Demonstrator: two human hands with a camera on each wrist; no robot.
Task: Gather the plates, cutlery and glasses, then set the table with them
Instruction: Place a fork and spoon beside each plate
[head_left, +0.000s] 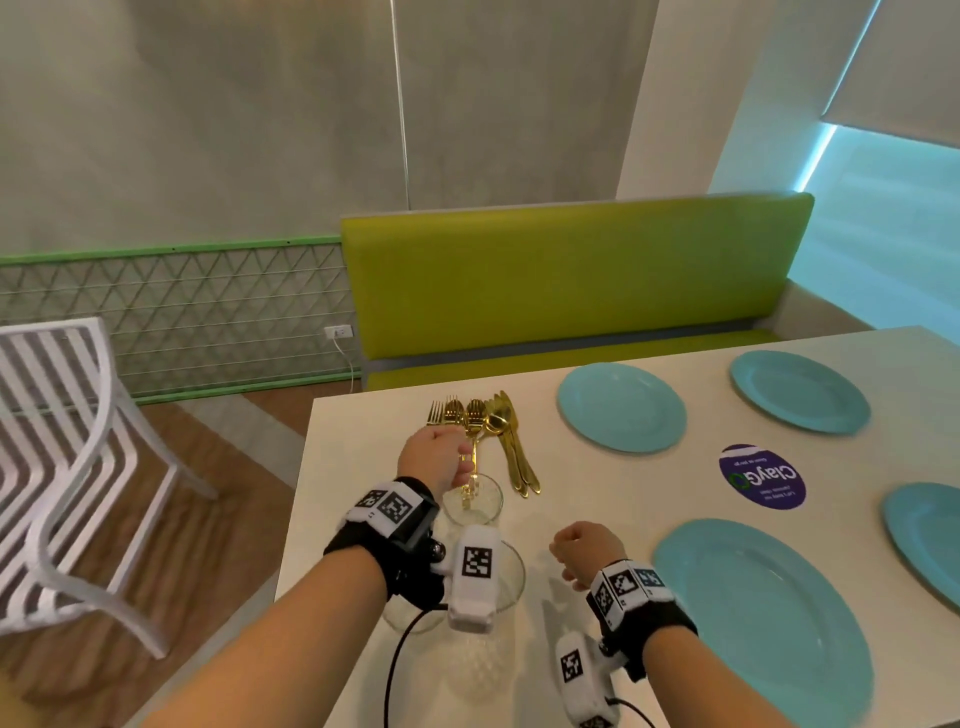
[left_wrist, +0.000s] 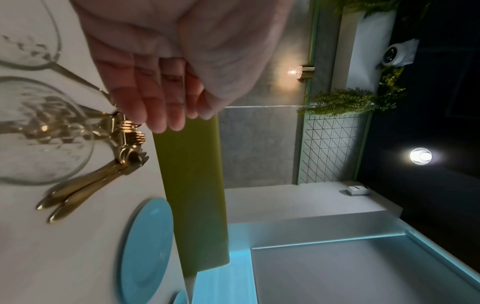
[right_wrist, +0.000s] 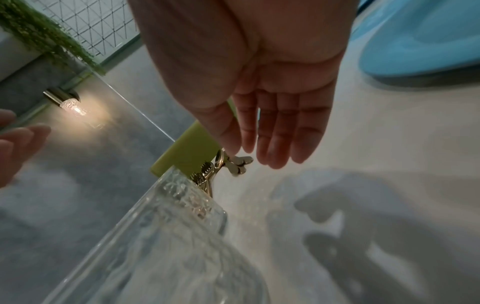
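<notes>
Gold cutlery (head_left: 501, 436), forks, spoons and knives, lies in a bunch near the far left of the white table (head_left: 597, 509). My left hand (head_left: 441, 460) hovers over the fork handles; in the left wrist view its fingers (left_wrist: 166, 115) are straight and hold nothing, with the cutlery (left_wrist: 122, 148) just beyond them. A clear patterned glass (head_left: 474, 501) stands right below that hand, and two more glasses (head_left: 511, 571) sit partly hidden under my left wrist. My right hand (head_left: 584, 551) hangs empty above the table, its fingers (right_wrist: 275, 144) relaxed. Several blue plates (head_left: 621, 405) are laid out on the right.
A purple round sticker (head_left: 762, 476) lies between the plates. A green bench (head_left: 571, 280) runs along the table's far side. A white slatted chair (head_left: 67, 467) stands on the floor to the left, past the table's left edge.
</notes>
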